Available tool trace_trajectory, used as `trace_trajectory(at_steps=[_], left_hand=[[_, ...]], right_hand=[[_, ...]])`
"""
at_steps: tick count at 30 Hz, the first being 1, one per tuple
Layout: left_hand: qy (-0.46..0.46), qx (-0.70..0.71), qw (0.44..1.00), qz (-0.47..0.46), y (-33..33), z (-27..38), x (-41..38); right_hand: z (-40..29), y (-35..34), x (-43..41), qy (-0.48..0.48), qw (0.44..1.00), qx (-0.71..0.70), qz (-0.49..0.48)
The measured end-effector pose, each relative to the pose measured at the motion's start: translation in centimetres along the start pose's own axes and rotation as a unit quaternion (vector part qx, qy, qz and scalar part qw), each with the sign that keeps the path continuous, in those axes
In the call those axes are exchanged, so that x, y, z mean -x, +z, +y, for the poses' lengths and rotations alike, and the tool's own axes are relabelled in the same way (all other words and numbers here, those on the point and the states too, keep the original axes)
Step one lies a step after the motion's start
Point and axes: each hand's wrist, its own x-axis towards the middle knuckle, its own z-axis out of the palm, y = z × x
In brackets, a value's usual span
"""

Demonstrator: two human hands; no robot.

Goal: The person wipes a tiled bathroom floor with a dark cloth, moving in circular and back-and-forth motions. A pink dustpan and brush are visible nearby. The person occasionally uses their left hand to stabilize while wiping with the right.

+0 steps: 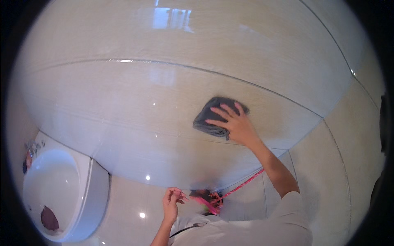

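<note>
Spread fingers of my right hand [236, 124] press a folded dark grey cloth [209, 118] flat against the glossy beige tiled wall [123, 89]. The cloth's lower edge is bunched in folds, and part of it is hidden under my palm. Lower down, my left hand [174, 201] hangs in front of my body with its fingers loosely bent and apart, holding nothing. It is away from the wall cloth, near the foot of the wall.
A white bathtub [81, 196] stands at the lower left, with a dark purplish cloth [50, 218] inside and a chrome tap [32, 149] at its far corner. A red-pink pole [243, 186] leans in the corner beside a heap of pink and dark items [212, 201].
</note>
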Motion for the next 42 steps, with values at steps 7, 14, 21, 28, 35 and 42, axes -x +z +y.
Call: trace_trajectory(at_steps=[7,14,21,28,35,42], left_hand=[[0.034,-0.055,0.997,-0.041,7.2,0.6,-2.5],[0.004,-0.100,0.985,-0.138,18.5,-3.4,-3.6],[-0.004,-0.132,0.984,-0.122,26.7,-7.7,-2.5],[-0.056,-0.152,0.982,-0.100,29.0,-11.1,2.1],[-0.005,-0.164,0.986,-0.009,26.6,-12.3,3.3],[0.001,-0.184,0.977,-0.111,24.7,-11.2,2.2]], right_hand=[[8.2,3.9,8.5,0.320,0.902,0.045,0.285],[9.1,9.8,19.9,0.251,0.958,-0.054,0.128],[18.0,7.0,23.7,0.420,0.726,-0.180,0.514],[7.1,18.9,24.6,0.385,0.819,-0.236,0.354],[15.9,9.6,24.8,0.387,0.697,-0.215,0.564],[13.2,12.1,22.2,0.330,0.800,-0.170,0.472]])
